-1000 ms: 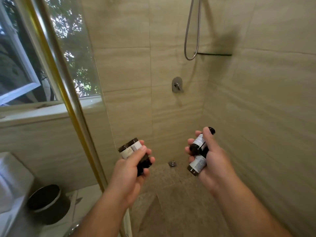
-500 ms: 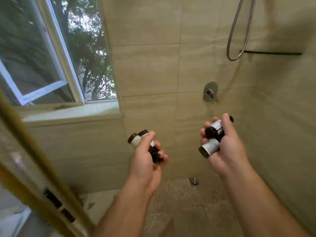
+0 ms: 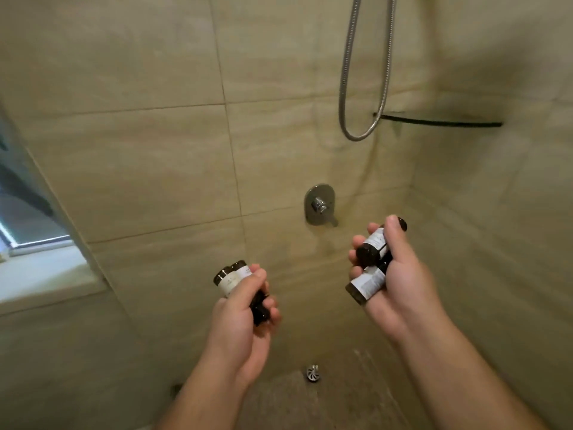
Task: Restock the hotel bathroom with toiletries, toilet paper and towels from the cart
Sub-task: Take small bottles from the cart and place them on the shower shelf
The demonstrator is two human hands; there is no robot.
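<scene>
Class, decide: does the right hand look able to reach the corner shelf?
Probably yes: the right hand, gripping two bottles, is below the shelf with only bare wall between; the hose hangs aside.

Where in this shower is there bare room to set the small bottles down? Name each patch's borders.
The corner shelf, between the hose loop and the right wall, shows nothing on it. The window sill at left looks bare. Crowded: left hand and right hand, full of bottles.
</scene>
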